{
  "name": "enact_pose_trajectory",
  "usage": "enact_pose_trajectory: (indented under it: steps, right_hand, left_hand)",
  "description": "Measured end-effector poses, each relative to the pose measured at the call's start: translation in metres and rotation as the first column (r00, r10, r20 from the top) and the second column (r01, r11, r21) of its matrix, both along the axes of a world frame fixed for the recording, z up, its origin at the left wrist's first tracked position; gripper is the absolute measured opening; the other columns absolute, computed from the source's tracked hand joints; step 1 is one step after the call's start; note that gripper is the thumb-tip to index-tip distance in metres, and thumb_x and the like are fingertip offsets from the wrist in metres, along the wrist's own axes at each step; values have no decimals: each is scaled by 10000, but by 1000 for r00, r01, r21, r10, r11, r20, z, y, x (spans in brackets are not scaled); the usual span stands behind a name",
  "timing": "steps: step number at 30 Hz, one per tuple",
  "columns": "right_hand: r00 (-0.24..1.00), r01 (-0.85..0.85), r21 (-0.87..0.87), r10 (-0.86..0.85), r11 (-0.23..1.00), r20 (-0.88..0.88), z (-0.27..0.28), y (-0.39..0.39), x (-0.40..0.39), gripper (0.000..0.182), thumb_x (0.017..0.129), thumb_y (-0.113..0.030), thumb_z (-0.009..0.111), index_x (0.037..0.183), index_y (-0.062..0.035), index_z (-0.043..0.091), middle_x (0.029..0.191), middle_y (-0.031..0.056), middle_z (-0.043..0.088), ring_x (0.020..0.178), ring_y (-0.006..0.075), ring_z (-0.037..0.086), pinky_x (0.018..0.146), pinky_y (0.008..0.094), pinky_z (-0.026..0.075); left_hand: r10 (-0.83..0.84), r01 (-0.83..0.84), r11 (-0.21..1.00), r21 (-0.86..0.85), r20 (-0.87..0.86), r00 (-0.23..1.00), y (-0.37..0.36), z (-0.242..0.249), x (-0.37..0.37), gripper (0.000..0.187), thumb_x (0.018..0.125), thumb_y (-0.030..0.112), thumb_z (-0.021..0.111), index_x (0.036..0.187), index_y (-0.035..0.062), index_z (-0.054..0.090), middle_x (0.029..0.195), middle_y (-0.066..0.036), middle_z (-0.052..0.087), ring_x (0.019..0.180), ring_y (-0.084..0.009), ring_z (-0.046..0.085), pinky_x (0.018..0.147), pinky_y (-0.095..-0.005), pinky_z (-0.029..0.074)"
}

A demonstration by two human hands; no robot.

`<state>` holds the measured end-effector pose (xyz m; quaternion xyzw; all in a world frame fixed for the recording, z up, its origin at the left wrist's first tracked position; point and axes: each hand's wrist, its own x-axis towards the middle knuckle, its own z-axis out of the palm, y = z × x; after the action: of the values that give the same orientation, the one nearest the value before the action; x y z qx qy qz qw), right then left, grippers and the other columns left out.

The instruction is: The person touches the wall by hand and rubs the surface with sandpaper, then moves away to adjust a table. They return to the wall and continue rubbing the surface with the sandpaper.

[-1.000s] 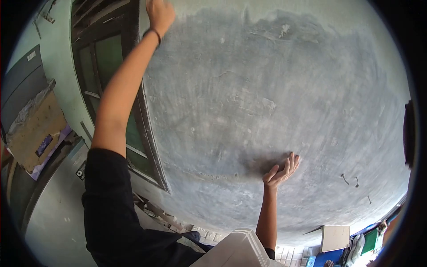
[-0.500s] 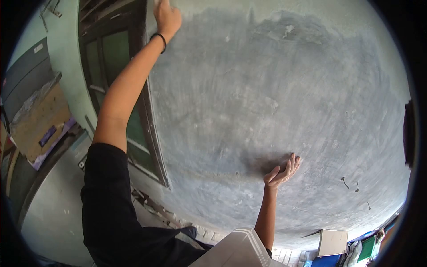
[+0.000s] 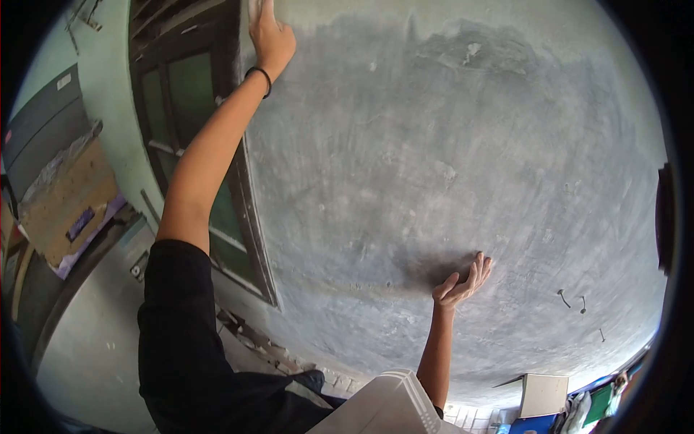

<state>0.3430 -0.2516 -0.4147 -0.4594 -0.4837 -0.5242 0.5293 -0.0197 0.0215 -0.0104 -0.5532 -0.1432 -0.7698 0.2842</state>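
While right hand [image 3: 463,284] is open against wall [image 3: 434,166], well right of window [image 3: 176,98] and level with its lower end, left hand [image 3: 273,45] is up just right of window's upper part. Left fingers cut off at frame edge, can't tell grip. Wall runs right from window; nails [image 3: 564,299] far right of window, cardboard [image 3: 69,206] left of it.
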Motion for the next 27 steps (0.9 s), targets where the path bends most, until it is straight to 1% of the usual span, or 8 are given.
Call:
enact_pose_trajectory:
  steps: [3, 5, 11, 16, 20, 23, 26, 27]
  right_hand:
    - [1000, 23, 0, -23, 1000, 18, 6, 6, 2, 455, 997, -167, 402, 1423, -6, 416, 1475, 237, 510, 1457, 437, 368, 1206, 604, 240]
    - [999, 18, -8, -18, 1000, 28, 6, 3, 1, 456, 998, -166, 403, 1424, -5, 416, 1478, 236, 506, 1456, 441, 368, 1205, 605, 242]
    - [999, 46, -27, -45, 999, 29, 8, 0, 1, 456, 996, -165, 411, 1419, 5, 419, 1475, 242, 503, 1448, 452, 372, 1200, 612, 251]
    - [998, 63, -36, -63, 997, -6, 10, -2, -7, 446, 999, -163, 409, 1413, 1, 423, 1465, 239, 508, 1444, 444, 379, 1205, 612, 248]
    - [999, 45, -16, -45, 999, 19, 5, 4, 3, 501, 985, -194, 428, 1466, -59, 390, 1491, 209, 499, 1471, 415, 358, 1218, 583, 227]
    - [998, 62, -22, -62, 998, -19, 3, 1, -1, 496, 987, -195, 430, 1463, -62, 397, 1491, 209, 499, 1471, 415, 357, 1214, 591, 227]
    - [998, 66, -40, -67, 997, -19, 8, 1, -1, 497, 990, -199, 447, 1468, -72, 399, 1491, 212, 499, 1469, 420, 361, 1207, 589, 234]
    - [999, 44, -27, -44, 999, -8, 10, 1, -1, 499, 992, -205, 458, 1471, -76, 403, 1487, 215, 504, 1463, 425, 368, 1201, 590, 241]
  left_hand:
    - [-8, 8, 1000, 1, 47, 999, 1, 47, -5, 713, 774, -236, 435, 1396, 91, 551, 1505, -180, 441, 1430, -378, 390, 1183, -441, 333]
    - [-7, 7, 1000, -8, 61, 998, 9, 53, -9, 709, 782, -238, 439, 1400, 91, 546, 1512, -177, 435, 1430, -377, 389, 1184, -441, 333]
    - [-74, 77, 997, -17, 136, 988, 12, 24, -5, 744, 749, -252, 420, 1398, 89, 544, 1495, -186, 442, 1410, -380, 408, 1184, -435, 326]
    - [-12, 14, 999, -33, 43, 999, 16, -1, -5, 720, 724, -255, 421, 1342, 77, 581, 1463, -187, 471, 1395, -384, 423, 1171, -437, 335]
    - [0, 0, 1000, 0, 168, 986, 27, 64, -15, 713, 721, -255, 431, 1329, 82, 589, 1429, -173, 499, 1375, -378, 446, 1166, -429, 342]
    - [-5, 3, 1000, 11, 211, 977, 25, 53, -15, 709, 726, -250, 430, 1337, 77, 582, 1436, -172, 495, 1377, -370, 446, 1162, -423, 346]
    - [-55, 59, 998, -22, 156, 986, 14, 18, -8, 711, 725, -248, 424, 1332, 81, 594, 1438, -170, 499, 1378, -368, 447, 1165, -420, 342]
    - [-12, 12, 1000, -4, 106, 994, 12, 5, -8, 715, 721, -247, 427, 1329, 84, 603, 1437, -170, 503, 1378, -368, 446, 1167, -418, 338]
